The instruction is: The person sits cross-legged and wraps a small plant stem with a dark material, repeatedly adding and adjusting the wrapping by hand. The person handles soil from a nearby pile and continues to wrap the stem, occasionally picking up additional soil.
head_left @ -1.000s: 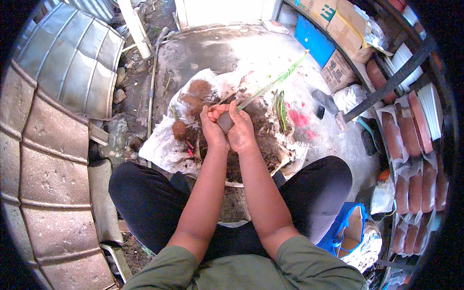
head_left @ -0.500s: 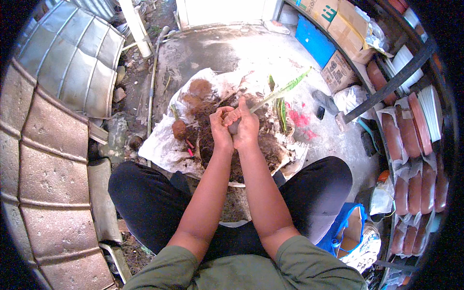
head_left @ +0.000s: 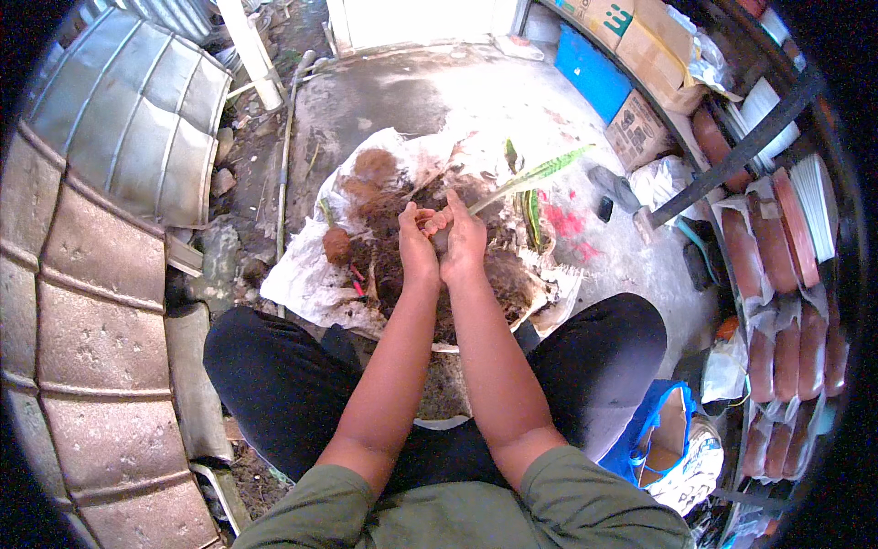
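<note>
My left hand (head_left: 419, 245) and my right hand (head_left: 465, 240) are cupped together over the soil, wrists almost touching. Between them they grip the lower end of a plant with a long mottled green leaf (head_left: 547, 168), which slants up to the right. A dark clump at its base shows only in part between my palms. Loose dark soil (head_left: 389, 279) lies below on a white sack (head_left: 297, 279). To the left rests a brown root ball (head_left: 337, 245) with a short green stem. A slim red object (head_left: 358, 285) lies close to it.
Yellow-edged leaves (head_left: 531, 218) lie right of the soil, and a heap of brown fibre (head_left: 375, 166) at the sack's far side. Dark sandals (head_left: 611, 190) sit on the concrete. Stacked tiles (head_left: 786, 348) line the right; a blue bag (head_left: 660, 430) stands by my right knee.
My fingers have loosened slightly around the plant's base, and the leaf has tipped a little lower. Both hands stay in nearly the same place.
</note>
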Demonstrator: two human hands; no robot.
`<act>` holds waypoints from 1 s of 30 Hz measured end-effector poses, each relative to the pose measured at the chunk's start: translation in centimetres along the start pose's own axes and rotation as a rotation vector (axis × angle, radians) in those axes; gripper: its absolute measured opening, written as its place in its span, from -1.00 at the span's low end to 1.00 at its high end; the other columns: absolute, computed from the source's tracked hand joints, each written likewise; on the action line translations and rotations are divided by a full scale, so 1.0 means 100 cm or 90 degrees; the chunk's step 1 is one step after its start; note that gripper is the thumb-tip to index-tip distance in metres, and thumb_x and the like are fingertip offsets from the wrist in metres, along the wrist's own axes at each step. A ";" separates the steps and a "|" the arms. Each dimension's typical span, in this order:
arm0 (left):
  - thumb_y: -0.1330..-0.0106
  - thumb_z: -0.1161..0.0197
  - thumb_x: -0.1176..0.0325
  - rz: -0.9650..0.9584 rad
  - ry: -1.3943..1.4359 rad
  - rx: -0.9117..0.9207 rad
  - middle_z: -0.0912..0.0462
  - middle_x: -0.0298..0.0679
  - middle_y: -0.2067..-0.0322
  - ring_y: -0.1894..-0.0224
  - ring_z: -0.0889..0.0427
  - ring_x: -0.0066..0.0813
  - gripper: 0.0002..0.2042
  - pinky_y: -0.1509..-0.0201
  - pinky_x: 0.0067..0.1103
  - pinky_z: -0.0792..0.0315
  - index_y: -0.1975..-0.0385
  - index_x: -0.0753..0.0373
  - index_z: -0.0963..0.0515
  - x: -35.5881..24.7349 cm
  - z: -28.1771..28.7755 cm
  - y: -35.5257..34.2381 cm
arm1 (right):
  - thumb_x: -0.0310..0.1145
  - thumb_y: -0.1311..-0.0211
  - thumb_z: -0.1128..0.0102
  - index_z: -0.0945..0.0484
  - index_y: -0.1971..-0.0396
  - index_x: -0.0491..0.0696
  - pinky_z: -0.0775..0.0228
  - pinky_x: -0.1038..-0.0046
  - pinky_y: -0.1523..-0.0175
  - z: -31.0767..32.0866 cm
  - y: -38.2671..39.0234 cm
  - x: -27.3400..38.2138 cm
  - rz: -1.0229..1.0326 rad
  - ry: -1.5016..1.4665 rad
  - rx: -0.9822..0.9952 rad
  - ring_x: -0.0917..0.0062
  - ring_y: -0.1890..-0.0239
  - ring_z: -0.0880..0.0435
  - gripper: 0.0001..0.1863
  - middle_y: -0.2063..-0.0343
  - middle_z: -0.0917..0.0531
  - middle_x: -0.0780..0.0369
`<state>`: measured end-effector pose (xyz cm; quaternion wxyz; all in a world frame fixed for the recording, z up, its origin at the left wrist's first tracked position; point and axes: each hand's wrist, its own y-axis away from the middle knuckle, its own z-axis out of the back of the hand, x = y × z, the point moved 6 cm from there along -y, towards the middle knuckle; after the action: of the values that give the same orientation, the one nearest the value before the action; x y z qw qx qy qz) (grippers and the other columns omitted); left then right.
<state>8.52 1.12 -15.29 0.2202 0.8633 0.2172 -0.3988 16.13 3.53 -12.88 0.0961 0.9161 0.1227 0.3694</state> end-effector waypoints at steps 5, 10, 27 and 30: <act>-0.53 0.08 -0.03 -0.038 0.127 -0.049 -0.53 -0.35 0.38 0.26 -0.46 -0.51 -0.57 0.04 -0.54 -0.30 0.29 0.23 -0.52 -0.007 0.017 -0.012 | -0.01 -0.49 -0.12 -0.58 0.31 -0.21 -0.56 0.40 0.07 -0.021 0.011 0.005 -0.071 0.004 0.088 0.39 0.30 -0.68 -0.52 0.31 -0.70 0.07; -0.53 0.10 -0.01 -0.126 0.124 -0.053 -0.58 -0.35 0.29 0.18 -0.52 -0.53 -0.59 0.00 -0.49 -0.37 0.20 0.20 -0.55 -0.042 0.006 0.004 | -0.01 -0.45 -0.20 -0.56 0.02 -0.36 -0.61 0.37 -0.04 -0.022 0.007 0.014 0.028 0.086 0.141 0.31 0.03 -0.74 -0.42 0.03 -0.70 -0.04; -0.47 0.20 -0.07 -0.078 0.207 0.186 -0.61 0.01 -0.09 -0.15 -0.57 -0.21 -0.40 -0.30 -0.35 -0.42 -0.13 0.36 -0.48 -0.049 -0.021 0.021 | 0.01 -0.49 -0.08 -0.57 0.03 -0.40 -0.58 0.21 -0.15 -0.025 0.007 0.015 -0.051 -0.048 0.263 0.13 -0.04 -0.71 -0.38 0.02 -0.67 -0.16; -0.46 0.25 -0.13 -0.084 0.208 0.267 -0.57 0.02 -0.16 -0.19 -0.55 -0.15 -0.35 -0.35 -0.32 -0.38 -0.21 0.33 -0.43 -0.050 -0.021 0.020 | -0.04 -0.50 -0.07 -0.55 0.01 -0.39 -0.60 0.19 -0.13 -0.027 0.010 0.014 -0.066 -0.050 0.257 0.09 0.00 -0.73 -0.43 0.06 -0.68 -0.17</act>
<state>7.93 -0.31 -9.70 -0.0277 0.9269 0.2187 -0.3037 15.42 3.20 -9.77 -0.0656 0.9228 0.2375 0.2963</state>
